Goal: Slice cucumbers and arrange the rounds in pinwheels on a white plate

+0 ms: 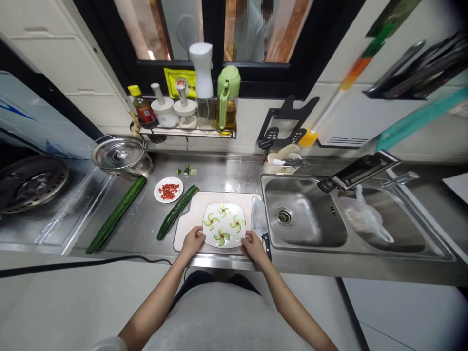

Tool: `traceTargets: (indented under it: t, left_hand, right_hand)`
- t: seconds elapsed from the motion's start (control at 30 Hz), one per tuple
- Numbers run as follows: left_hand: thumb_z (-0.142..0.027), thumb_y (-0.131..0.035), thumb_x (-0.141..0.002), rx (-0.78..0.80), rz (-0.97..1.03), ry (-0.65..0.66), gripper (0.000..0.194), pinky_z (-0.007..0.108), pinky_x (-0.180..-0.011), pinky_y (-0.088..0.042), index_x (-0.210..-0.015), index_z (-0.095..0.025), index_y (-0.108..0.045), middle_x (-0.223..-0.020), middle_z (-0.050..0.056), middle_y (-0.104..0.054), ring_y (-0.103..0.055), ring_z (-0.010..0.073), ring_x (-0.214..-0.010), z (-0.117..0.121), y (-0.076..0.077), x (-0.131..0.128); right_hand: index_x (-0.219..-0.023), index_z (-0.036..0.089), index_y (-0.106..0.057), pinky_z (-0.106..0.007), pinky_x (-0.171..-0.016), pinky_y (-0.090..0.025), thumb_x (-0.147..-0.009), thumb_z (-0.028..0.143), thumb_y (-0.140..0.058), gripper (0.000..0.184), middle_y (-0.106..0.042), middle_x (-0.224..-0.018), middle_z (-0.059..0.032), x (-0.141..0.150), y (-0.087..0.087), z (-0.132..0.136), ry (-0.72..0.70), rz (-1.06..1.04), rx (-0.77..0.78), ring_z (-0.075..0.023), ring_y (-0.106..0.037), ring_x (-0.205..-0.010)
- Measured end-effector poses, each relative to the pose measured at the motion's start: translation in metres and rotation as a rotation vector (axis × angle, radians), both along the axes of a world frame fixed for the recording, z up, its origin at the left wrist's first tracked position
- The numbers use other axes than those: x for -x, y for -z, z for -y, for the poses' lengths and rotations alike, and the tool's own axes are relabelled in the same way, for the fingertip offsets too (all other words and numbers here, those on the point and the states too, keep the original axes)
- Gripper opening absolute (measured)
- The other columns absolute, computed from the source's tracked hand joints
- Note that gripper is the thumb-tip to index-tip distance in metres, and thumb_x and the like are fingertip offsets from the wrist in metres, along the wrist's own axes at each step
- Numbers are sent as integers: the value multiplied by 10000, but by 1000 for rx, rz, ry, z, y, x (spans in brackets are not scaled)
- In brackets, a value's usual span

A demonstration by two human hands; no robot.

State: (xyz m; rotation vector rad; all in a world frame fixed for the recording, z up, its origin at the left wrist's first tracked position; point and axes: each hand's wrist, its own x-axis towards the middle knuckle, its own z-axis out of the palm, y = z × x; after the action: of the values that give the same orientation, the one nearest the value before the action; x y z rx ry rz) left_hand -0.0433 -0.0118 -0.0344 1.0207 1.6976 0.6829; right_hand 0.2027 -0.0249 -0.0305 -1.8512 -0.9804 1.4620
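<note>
A square white plate (234, 238) with several fan-shaped arrangements of cucumber slices (223, 224) rests on a pale cutting board (192, 219). My left hand (193, 241) grips the plate's near left corner. My right hand (253, 245) grips its near right corner. A cleaver (259, 219) lies on the board just right of the plate, handle toward me.
Two whole cucumbers (116, 214) (177, 211) lie left of the board, with a small dish of red chili bits (168, 189) and cucumber ends (187, 170) behind. A lidded pot (122, 157) stands at left, a condiment rack (186, 130) at the back, a sink (303, 214) at right.
</note>
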Motion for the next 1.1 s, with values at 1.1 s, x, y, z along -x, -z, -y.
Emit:
traceTargets:
  t: [1.1]
  left_hand:
    - [-274, -752, -567, 63, 779, -219, 577, 256, -640, -544, -1053, -267, -442, -786, -40, -651, -625, 112, -646, 30, -78, -8]
  right_hand:
    - [-893, 230, -476, -216, -417, -398, -624, 357, -618, 330, -509, -554, 83, -3, -85, 20, 78, -241, -120, -124, -527, -486]
